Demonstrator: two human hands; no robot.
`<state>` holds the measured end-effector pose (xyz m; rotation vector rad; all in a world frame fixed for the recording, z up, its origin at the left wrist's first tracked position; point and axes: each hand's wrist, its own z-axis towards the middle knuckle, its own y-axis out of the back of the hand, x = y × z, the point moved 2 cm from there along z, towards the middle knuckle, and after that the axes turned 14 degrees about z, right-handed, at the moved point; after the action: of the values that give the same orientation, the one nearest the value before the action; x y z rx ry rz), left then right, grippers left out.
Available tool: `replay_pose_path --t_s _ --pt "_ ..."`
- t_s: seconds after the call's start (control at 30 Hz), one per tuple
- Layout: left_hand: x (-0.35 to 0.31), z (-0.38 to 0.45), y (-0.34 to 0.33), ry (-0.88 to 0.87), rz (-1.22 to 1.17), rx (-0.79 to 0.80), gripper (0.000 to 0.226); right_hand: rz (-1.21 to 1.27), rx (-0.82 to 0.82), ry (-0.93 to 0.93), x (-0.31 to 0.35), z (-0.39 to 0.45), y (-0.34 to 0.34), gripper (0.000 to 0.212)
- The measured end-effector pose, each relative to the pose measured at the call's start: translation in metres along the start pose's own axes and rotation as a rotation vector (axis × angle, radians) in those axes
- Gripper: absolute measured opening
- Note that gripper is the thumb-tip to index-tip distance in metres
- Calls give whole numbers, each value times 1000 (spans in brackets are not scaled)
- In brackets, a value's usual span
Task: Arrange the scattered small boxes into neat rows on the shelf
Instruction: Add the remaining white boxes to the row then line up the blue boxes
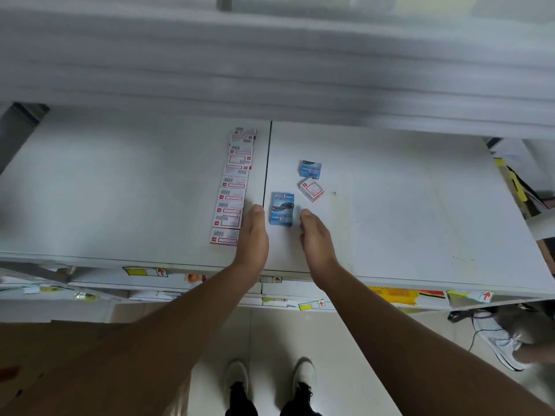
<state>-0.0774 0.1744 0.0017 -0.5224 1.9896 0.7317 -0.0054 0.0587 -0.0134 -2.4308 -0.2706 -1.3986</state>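
Observation:
A long row of several white-and-red small boxes (232, 187) runs front to back on the white shelf (120, 190), left of the dark seam. Two blue boxes (281, 209) lie one behind the other just right of the seam. Farther back are a lone blue box (310, 169) and a tilted white-and-red box (311, 189). My left hand (254, 235) lies flat with straight fingers between the row and the two blue boxes. My right hand (315, 235) is flat on the other side of them. Both hands are close beside the blue pair and hold nothing.
An upper shelf board (270, 70) overhangs the back. The shelf's front edge (300, 276) carries yellow and red labels. Lower shelves with papers lie beneath. Another person's white shoe (498, 340) and a cable are on the floor at right; my own shoes (270, 382) stand below.

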Motion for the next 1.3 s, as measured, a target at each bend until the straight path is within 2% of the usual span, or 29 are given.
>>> replay_pose_path --t_s 0.1,0.17,0.27,0.4,0.5,0.73,0.97,1.3 --pt "4 -5 12 -80 237 14 42 -164 22 74 14 -10 11 39" --pt "7 -6 18 -104 378 64 34 -260 82 68 25 -18 16 45" --pt "-4 -13 28 -128 556 111 38 -459 160 39 44 -27 21 44" --pt "-33 -33 36 -232 855 125 40 -876 245 67 70 -32 34 48" --pt "-50 -47 39 -291 1062 131 45 -1083 265 127 89 -36 39 48" --pt "-77 -76 33 -389 1430 11 47 -1293 288 272 110 -51 45 50" --pt "-83 -96 27 -503 1467 -19 53 -1346 239 334 115 -81 53 52" --pt "-65 -125 38 -561 1403 14 52 -1401 149 273 97 -133 67 53"
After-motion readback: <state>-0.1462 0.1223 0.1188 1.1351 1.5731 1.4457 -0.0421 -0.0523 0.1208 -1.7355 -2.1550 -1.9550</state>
